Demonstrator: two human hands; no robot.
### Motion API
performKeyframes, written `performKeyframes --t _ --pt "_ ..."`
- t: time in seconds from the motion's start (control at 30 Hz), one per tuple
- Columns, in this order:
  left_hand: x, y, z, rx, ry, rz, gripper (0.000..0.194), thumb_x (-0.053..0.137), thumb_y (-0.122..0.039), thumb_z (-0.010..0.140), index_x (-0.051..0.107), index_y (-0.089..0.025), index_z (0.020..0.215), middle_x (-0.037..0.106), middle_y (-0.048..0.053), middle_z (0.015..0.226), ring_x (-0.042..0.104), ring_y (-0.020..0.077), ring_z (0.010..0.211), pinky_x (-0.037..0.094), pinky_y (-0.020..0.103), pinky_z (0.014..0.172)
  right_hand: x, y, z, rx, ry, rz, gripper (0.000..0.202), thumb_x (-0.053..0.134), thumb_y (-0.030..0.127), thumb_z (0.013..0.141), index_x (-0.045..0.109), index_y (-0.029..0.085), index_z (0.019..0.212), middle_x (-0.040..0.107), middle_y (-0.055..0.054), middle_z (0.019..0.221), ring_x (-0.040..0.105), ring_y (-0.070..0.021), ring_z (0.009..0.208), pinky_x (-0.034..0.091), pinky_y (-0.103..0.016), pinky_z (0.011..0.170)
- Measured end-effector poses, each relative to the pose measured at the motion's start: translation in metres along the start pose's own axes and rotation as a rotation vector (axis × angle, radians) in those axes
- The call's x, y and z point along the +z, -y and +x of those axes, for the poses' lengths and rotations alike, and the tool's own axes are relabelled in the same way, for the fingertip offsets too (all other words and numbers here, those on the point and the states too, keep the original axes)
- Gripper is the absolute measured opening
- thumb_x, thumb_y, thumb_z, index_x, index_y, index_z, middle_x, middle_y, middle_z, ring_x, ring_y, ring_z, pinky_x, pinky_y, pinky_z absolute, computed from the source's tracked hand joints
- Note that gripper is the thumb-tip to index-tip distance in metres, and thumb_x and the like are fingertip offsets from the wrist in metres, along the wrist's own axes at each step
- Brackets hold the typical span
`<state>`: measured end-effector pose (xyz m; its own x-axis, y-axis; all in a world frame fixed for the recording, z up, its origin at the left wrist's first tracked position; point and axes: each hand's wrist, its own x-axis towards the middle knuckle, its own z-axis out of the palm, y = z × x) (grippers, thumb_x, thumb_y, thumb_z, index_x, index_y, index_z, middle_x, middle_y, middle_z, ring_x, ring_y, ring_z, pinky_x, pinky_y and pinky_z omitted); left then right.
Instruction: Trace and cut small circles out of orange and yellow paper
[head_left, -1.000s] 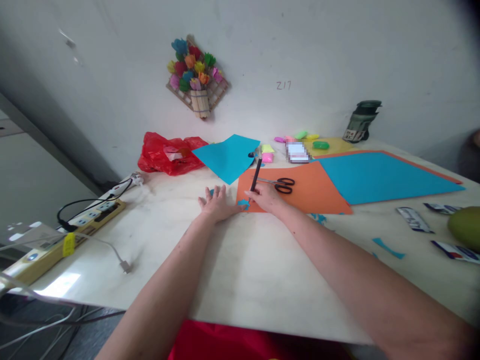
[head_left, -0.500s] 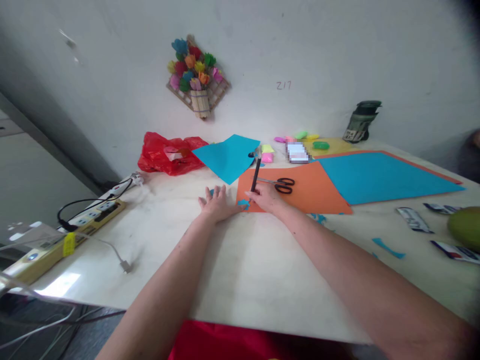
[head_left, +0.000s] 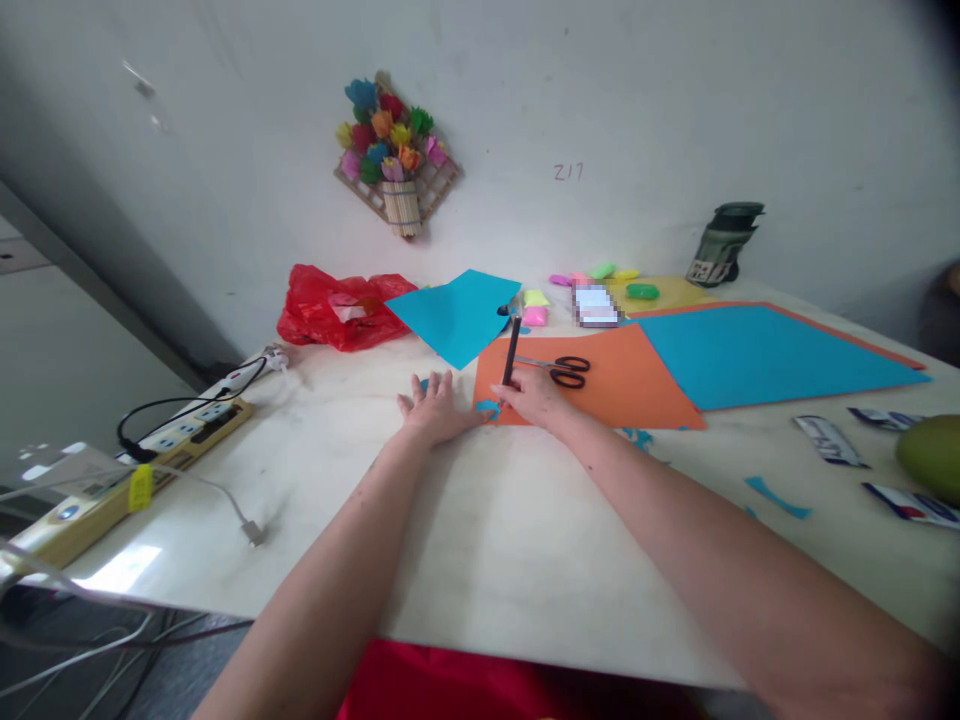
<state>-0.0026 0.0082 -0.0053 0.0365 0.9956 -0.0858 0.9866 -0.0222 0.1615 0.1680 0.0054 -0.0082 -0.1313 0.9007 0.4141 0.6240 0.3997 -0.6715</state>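
Note:
My right hand (head_left: 531, 395) grips a dark pen (head_left: 511, 350), held nearly upright over the near left corner of an orange sheet (head_left: 622, 390). My left hand (head_left: 436, 408) lies on the table with its fingers spread, thumb reaching toward a small blue paper cutout (head_left: 487, 410) by the pen's lower end. Another bit of blue paper (head_left: 424, 384) shows partly behind the left fingers. Black-handled scissors (head_left: 566, 370) rest on the orange sheet just beyond the right hand. The pen's tip is hidden by the fingers.
A blue sheet (head_left: 459, 315) and a red plastic bag (head_left: 337, 310) lie behind the left hand. Larger blue paper (head_left: 772, 355) covers the right side. Blue scraps (head_left: 778, 498), wrappers (head_left: 829, 440) and a green round object (head_left: 934, 455) sit at right. A power strip (head_left: 187, 430) stands left.

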Motion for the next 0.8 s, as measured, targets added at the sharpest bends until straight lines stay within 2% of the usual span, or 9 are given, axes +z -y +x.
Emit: performKeyframes --t 0.2,0.43,0.8 --pt "0.0003 0.0005 0.0001 0.001 0.003 0.006 0.106 0.040 -0.077 0.057 0.007 -0.023 0.141 0.005 0.004 0.148 -0.013 0.0341 0.131 0.004 0.061 0.100 -0.0010 0.0032 -0.0002 0.045 0.029 0.004 0.018 0.056 0.027 0.071 0.057 0.017 0.056 0.061 -0.002 0.056 0.056 -0.0148 0.057 0.042 -0.026 0.058" --pt "0.0010 0.0004 0.0007 -0.004 -0.003 0.005 0.100 0.041 -0.073 0.061 0.008 -0.023 0.141 0.005 0.004 0.148 -0.012 0.0337 0.131 0.003 0.061 0.100 -0.0008 0.0023 -0.0007 0.025 0.024 0.009 0.017 0.057 0.027 0.070 0.059 0.017 0.056 0.060 -0.002 0.055 0.056 -0.0151 0.058 0.043 -0.027 0.059" --pt "0.0012 0.0004 0.0010 -0.007 -0.009 0.001 0.107 0.040 -0.078 0.056 0.008 -0.023 0.141 0.005 0.005 0.148 -0.014 0.0343 0.131 0.004 0.061 0.100 0.0003 0.0017 -0.0016 0.018 0.022 0.020 0.016 0.058 0.028 0.069 0.061 0.017 0.057 0.058 0.000 0.054 0.055 -0.0144 0.058 0.042 -0.026 0.058"
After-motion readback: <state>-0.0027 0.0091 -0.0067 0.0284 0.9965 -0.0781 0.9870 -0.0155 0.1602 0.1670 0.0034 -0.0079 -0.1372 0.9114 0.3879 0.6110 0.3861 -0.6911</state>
